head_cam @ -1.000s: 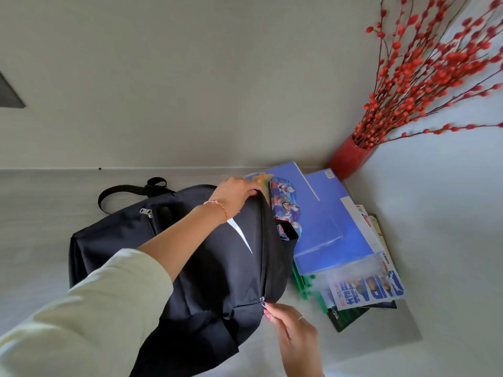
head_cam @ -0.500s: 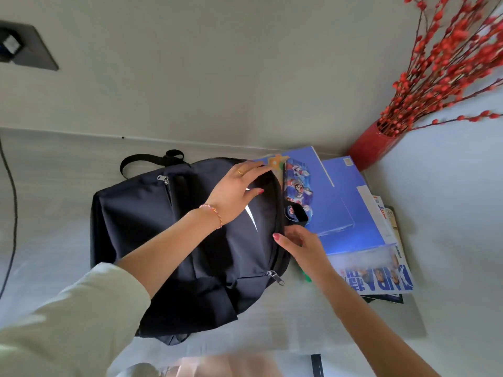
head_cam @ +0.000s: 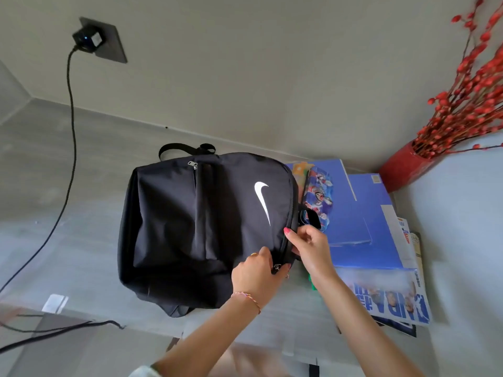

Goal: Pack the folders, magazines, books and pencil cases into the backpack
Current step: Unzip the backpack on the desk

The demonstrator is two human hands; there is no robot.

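A black backpack [head_cam: 196, 229] with a white swoosh lies flat on the grey table. My left hand [head_cam: 257, 273] pinches the zipper pull at the bag's right seam. Just above it, my right hand [head_cam: 307, 247] grips the fabric edge of the same seam. To the right of the bag lies a pile: a colourful cartoon pencil case [head_cam: 318, 197] on top of blue folders [head_cam: 364, 221], with a magazine [head_cam: 392, 297] and darker books beneath. A green item [head_cam: 313, 282] peeks out under my right wrist.
A red vase [head_cam: 402, 167] with red berry branches stands in the far right corner. A black cable [head_cam: 68, 170] runs from a wall plug [head_cam: 87, 40] down across the table's left side. The table's front edge is near my forearms.
My left hand slid from the bag's top down to the zipper pull. My right hand shifted onto the seam edge. The camera view moved left, showing the wall plug.
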